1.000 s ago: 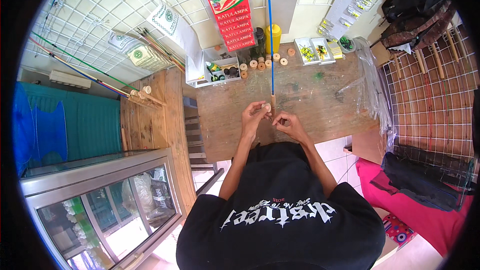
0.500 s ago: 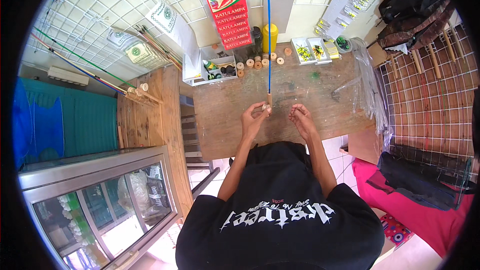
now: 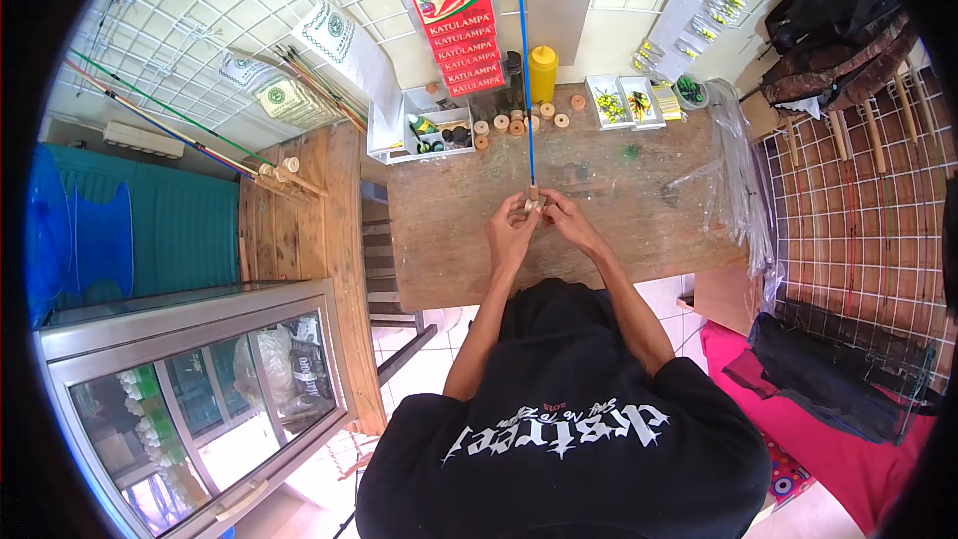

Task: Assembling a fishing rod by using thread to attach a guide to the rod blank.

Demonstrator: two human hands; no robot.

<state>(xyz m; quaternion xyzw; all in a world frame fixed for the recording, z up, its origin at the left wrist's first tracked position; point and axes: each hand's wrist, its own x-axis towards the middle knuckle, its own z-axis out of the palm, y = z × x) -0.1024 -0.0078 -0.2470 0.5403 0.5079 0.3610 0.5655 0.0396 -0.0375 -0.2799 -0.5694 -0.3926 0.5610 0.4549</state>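
A slim blue fishing rod (image 3: 530, 120) points away from me over the wooden table, its short wooden handle (image 3: 534, 193) at my fingers. My left hand (image 3: 512, 230) is closed round the handle's near end, where a small pale wooden piece, perhaps a spool, shows between the fingers. From the other side my right hand (image 3: 569, 222) pinches at the same spot, thumb and fingers drawn together. The fingers hide most of the pale piece, so I cannot tell exactly how it sits on the handle.
Wooden spools (image 3: 516, 125) stand at the table's back beside a yellow bottle (image 3: 542, 75). A white divided box (image 3: 394, 154) and small white trays (image 3: 641, 105) flank them. Clear plastic sleeves (image 3: 738, 180) hang over the right edge. A glass display case (image 3: 200, 304) stands left.
My right hand has moved left and closed in at the rod handle beside my left hand. The rod's far end has swung slightly left.
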